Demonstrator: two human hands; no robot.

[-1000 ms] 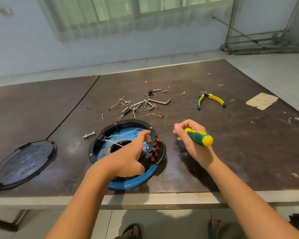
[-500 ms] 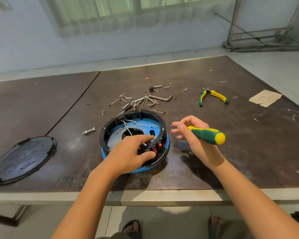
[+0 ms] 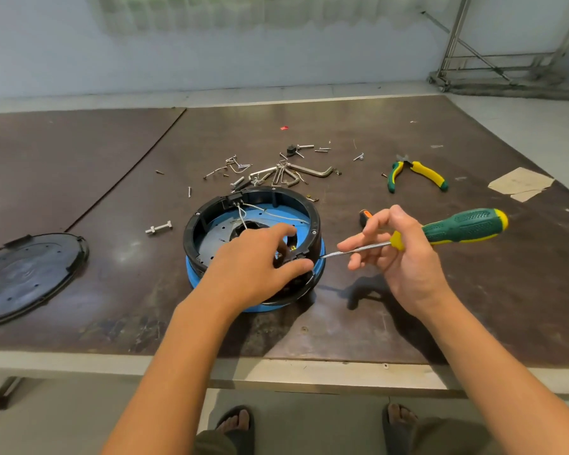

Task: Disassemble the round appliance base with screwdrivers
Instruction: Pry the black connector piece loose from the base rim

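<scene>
— So which step is this?

— Prying or unscrewing at the rim, I'd say. The round base (image 3: 253,231) sits near the table's (image 3: 408,307) front edge, cover (image 3: 27,274) already off, well to the left. The left hand (image 3: 253,270) pinches the near rim by a small black block. The right hand (image 3: 404,257) is wrapped loosely round the green screwdriver (image 3: 454,229), fingers guiding the shaft.

— And next?

— Probably seating the tip squarely at that spot while the left hand steadies the base. Whether it's touching, I can't tell.

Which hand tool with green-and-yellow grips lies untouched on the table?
The pliers, lying far right beside the loose screws; the green-and-yellow screwdriver is held in the right hand.
</scene>
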